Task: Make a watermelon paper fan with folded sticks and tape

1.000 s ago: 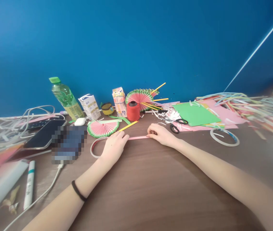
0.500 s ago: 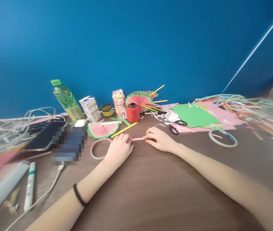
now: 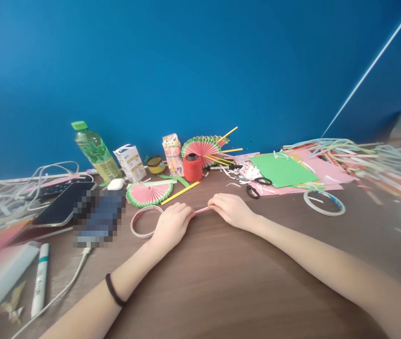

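A narrow pink paper strip stretches between my two hands, just above or on the brown tabletop. My left hand pinches its left end, fingers closed. At the other end, my right hand grips the strip between thumb and fingers. Beside my left hand lies a roll of tape, partly behind the wrist. A pleated watermelon-coloured paper fan and a yellow stick rest just beyond it. Past the hands stands a red thread spool. Black-handled scissors lie beyond my right hand.
Along the blue wall stand a green bottle, a white carton and a pink box. Phones, cables and a marker lie left. Green paper, loose strips and another tape roll lie right.
Both hands have drawn slightly toward me, and the fingers have closed more tightly round the strip's ends. The strip now tilts up toward the right. The view has shifted a little.
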The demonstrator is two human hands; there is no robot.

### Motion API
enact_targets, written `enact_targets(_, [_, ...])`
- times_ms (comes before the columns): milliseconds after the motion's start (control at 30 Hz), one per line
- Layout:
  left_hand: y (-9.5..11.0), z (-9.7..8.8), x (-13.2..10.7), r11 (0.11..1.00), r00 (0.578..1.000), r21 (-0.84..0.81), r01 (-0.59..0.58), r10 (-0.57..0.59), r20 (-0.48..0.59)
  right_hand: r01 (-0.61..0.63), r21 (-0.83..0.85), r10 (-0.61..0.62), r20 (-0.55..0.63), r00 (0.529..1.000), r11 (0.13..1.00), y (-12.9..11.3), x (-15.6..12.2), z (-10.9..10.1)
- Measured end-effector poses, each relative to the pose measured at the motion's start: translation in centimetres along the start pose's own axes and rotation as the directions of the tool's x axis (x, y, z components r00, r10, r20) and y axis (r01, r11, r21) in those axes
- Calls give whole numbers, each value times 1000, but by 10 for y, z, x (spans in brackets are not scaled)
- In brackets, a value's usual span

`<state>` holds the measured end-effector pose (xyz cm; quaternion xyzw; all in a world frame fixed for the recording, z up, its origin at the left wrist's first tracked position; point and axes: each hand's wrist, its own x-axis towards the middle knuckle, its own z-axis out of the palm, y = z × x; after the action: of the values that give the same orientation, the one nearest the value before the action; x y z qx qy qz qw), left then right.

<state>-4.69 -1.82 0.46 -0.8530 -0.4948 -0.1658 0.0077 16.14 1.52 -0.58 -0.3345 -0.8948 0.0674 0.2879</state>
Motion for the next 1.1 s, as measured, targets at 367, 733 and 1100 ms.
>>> enact_targets(367, [0,-6,3,656,929,-658,369,-253,270,-256,874,423,65,904,413,4,3,-4])
enact_targets(733, [-3,-15,6,524,900,-743,416,-122,418,-404,891,152,438,886,-209,12,1,-6])
enact_targets(1100, [-3,-12,4,547,904,-734,404,-116,411,-309,926,125,341,932,-218,15,-1,-2])
